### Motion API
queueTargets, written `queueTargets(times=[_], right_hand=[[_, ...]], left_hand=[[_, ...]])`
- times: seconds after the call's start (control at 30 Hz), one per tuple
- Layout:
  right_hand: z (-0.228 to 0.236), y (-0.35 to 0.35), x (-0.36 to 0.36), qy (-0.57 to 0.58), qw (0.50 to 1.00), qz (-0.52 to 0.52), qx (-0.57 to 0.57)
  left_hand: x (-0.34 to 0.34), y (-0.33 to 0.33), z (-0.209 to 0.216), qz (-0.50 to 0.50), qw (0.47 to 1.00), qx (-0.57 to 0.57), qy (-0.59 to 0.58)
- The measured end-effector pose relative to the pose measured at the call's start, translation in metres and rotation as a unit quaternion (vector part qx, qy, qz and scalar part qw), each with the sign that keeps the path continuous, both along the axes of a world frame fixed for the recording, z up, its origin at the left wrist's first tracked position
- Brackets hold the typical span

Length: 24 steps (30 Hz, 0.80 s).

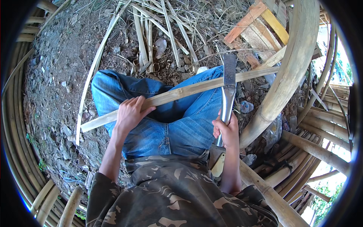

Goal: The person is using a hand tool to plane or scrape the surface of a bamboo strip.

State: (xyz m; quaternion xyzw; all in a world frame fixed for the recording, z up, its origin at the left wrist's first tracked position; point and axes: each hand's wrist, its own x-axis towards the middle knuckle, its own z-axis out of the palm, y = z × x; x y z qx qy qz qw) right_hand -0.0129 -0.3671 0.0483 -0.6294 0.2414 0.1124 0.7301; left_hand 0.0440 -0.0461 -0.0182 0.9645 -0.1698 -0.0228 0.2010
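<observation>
A long, flat bamboo strip (189, 89) lies slantwise across my jeans-clad legs, its far end reaching toward a thick bamboo pole on the right. My left hand (130, 112) grips the strip near its lower left end, thumb along its near edge. In my right hand (228, 129) is a metal chopper (229, 72), held by its shiny tubular handle. The dark, rectangular blade points away from me and crosses over the strip near my right knee. Whether blade and strip touch, I cannot tell.
A thick bamboo pole (281, 79) arches up on my right. Split bamboo strips (149, 41) lie ahead on littered soil, beside wooden boards (261, 32). A long thin strip (90, 79) curves by my left knee. Bamboo poles (19, 125) line the left; more (302, 162) lie right.
</observation>
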Motion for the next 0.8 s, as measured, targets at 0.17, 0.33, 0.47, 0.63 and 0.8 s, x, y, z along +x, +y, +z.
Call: queueTargets(times=[0.17, 0.33, 0.47, 0.63, 0.8], right_hand=[[0.0, 0.004, -0.005, 0.0, 1.0, -0.009, -0.022], [-0.003, 0.004, -0.01, 0.014, 0.999, -0.015, -0.027], [0.014, 0.0, 0.001, -0.079, 0.995, -0.066, -0.01], [-0.042, 0.039, -0.026, -0.05, 0.997, -0.054, -0.038], [-0.018, 0.024, -0.017, 0.073, 0.996, 0.031, -0.033]], left_hand=[[0.01, -0.019, 0.014, -0.041, 0.993, -0.032, -0.105], [-0.001, 0.003, 0.001, -0.003, 0.999, -0.014, -0.041], [-0.001, -0.001, 0.0, 0.007, 1.0, -0.004, -0.012], [0.0, -0.003, -0.007, 0.01, 0.999, 0.025, -0.035], [-0.001, -0.003, -0.011, 0.016, 0.998, 0.031, -0.051]])
